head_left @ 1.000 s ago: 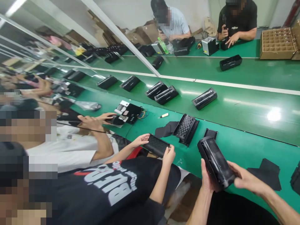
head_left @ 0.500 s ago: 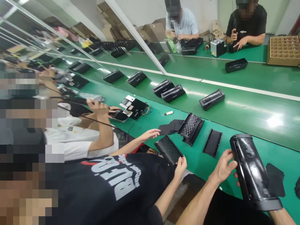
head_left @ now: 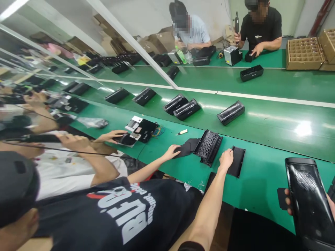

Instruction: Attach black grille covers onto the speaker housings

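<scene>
my left hand (head_left: 226, 159), fingers curled, meets the left edge of a flat black rectangular panel (head_left: 238, 162); whether it grips, i cannot tell. my right hand (head_left: 288, 202) grips a glossy black elongated housing (head_left: 310, 198) at my view's right side. green tabletop (head_left: 258, 190) spans between; left of the panel lies a slotted black plastic frame (head_left: 208, 147).

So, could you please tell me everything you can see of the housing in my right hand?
The housing is long, glossy black and plastic-looking, with fine perforations near its duller upper end cap. That side faces the camera, catching light. It is tilted, at picture right, the right hand on both long sides, its lower end cropped.
</scene>
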Available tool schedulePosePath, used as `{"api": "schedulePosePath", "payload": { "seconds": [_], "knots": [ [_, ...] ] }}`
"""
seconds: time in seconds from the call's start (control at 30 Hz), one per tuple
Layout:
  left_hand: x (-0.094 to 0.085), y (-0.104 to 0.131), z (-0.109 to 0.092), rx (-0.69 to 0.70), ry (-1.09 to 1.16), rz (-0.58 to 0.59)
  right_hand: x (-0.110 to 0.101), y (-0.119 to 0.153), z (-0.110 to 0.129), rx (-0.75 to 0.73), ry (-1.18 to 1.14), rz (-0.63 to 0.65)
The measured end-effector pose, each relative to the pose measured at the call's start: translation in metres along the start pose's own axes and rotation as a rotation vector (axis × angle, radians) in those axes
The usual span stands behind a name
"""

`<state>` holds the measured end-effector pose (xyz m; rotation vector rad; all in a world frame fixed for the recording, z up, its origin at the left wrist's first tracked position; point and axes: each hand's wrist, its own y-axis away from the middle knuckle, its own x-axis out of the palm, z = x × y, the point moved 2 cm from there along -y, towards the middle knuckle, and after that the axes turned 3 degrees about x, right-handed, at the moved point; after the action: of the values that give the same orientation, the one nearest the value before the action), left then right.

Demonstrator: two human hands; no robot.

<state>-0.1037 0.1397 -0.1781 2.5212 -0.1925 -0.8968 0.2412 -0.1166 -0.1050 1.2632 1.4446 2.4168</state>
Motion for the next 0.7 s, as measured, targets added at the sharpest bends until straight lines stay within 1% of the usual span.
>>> {"api": "schedulePosePath", "payload": {
  "seconds": [0.07,0.17,0.27,0.33,0.43,0.5,0.63,0.7],
  "knots": [
    [0.007,0.005,-0.003,0.049,0.048,0.065,0.006,0.001,-0.012,-0.063,-0.106,-0.033],
    [0.021,0.022,-0.012,0.099,0.159,0.168,0.025,0.001,-0.021,-0.206,-0.224,-0.052],
    [0.038,0.049,-0.028,0.119,0.285,0.266,0.043,0.004,-0.014,-0.361,-0.266,-0.041],
    [0.050,0.069,-0.038,0.122,0.363,0.319,0.051,0.007,-0.006,-0.418,-0.256,-0.025],
    [0.064,0.100,-0.052,0.117,0.448,0.354,0.055,0.014,0.003,-0.465,-0.229,-0.002],
    [0.073,0.119,-0.060,0.114,0.489,0.358,0.056,0.020,0.005,-0.490,-0.231,0.010],
    [0.088,0.151,-0.075,0.100,0.562,0.369,0.055,0.031,-0.003,-0.510,-0.295,0.004],
    [0.091,0.164,-0.079,0.031,0.651,0.378,0.051,0.035,-0.008,-0.512,-0.320,-0.037]
  ]
}}
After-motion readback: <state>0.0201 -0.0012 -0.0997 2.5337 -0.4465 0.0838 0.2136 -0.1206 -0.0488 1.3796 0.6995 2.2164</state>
